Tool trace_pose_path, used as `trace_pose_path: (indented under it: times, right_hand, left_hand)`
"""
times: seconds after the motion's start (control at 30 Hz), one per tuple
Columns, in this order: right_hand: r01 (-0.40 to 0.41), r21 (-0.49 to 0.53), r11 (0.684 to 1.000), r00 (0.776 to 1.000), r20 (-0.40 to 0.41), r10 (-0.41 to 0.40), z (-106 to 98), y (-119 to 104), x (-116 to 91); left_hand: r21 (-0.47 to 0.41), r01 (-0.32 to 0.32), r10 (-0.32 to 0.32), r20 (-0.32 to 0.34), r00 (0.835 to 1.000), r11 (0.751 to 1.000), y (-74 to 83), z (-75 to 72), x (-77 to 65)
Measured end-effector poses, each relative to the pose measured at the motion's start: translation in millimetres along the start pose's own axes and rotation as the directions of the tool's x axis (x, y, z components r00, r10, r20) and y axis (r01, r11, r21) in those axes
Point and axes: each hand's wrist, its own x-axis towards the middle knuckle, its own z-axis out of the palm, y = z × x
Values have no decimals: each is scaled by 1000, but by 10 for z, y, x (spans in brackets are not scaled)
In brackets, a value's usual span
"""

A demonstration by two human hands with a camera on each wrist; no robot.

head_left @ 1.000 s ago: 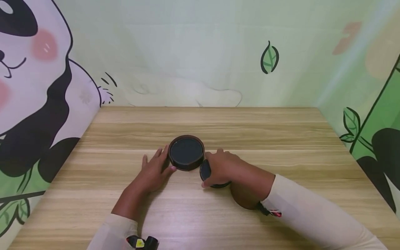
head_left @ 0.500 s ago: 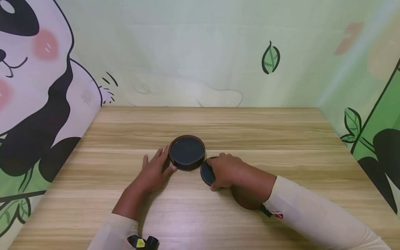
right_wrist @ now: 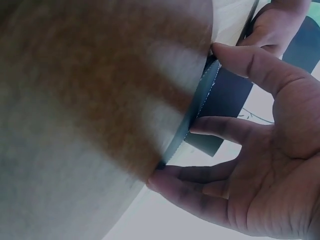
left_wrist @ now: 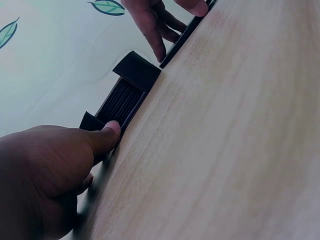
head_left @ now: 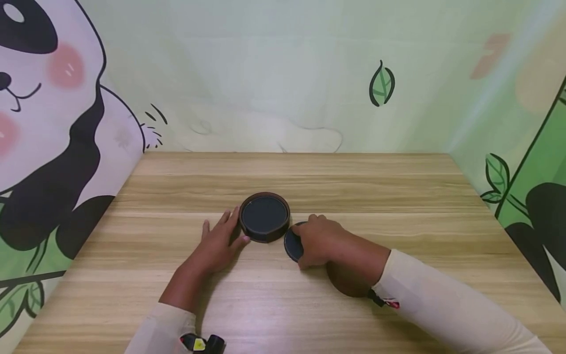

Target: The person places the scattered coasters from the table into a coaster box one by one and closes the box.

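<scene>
A round black coaster holder (head_left: 264, 216) stands at mid-table. Through a gap in its wall, the left wrist view shows a stack of thin coasters (left_wrist: 120, 101). My left hand (head_left: 217, 244) holds the holder's left side, thumb at the front and fingers along the wall. My right hand (head_left: 325, 241) grips a round dark coaster (head_left: 293, 245) by its edges, just right of the holder. White stitching rims this coaster (right_wrist: 200, 102) in the right wrist view. A brown round disc (head_left: 345, 281) lies partly hidden under my right wrist.
The wood-grain table (head_left: 265, 309) reaches back to a pale green wall sheet (head_left: 265, 73) printed with leaves and a panda (head_left: 48, 113). Another printed sheet (head_left: 544, 162) borders the right side. Wrist cameras (head_left: 203, 343) sit on both sleeves.
My right hand has shifted slightly right on the coaster, so more of its left part shows. The left hand and the holder keep their places.
</scene>
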Motion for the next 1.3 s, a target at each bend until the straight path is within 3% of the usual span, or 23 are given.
trace_pose_path:
  times: [0.2, 0.5, 0.8, 1.0, 1.3]
  right_hand:
    - [16, 4, 1000, 1000, 6, -16, -11, 45, 33]
    - [94, 110, 989, 995, 3, -95, -60, 185, 75]
    - [144, 121, 982, 990, -6, -144, -104, 298, 121]
    - [145, 115, 983, 989, -31, -143, -126, 313, 94]
    - [86, 103, 991, 995, -56, -81, -149, 324, -5]
  left_hand:
    - [-2, -2, 2, 4, 1000, 1000, 7, -4, 0]
    - [-5, -1, 1, 3, 1000, 1000, 5, 1, -9]
    - [-9, 0, 0, -1, 1000, 1000, -1, 2, 1]
    - [-10, 1, -1, 0, 1000, 1000, -6, -1, -2]
    - [-8, 2, -2, -1, 1000, 1000, 5, -3, -5]
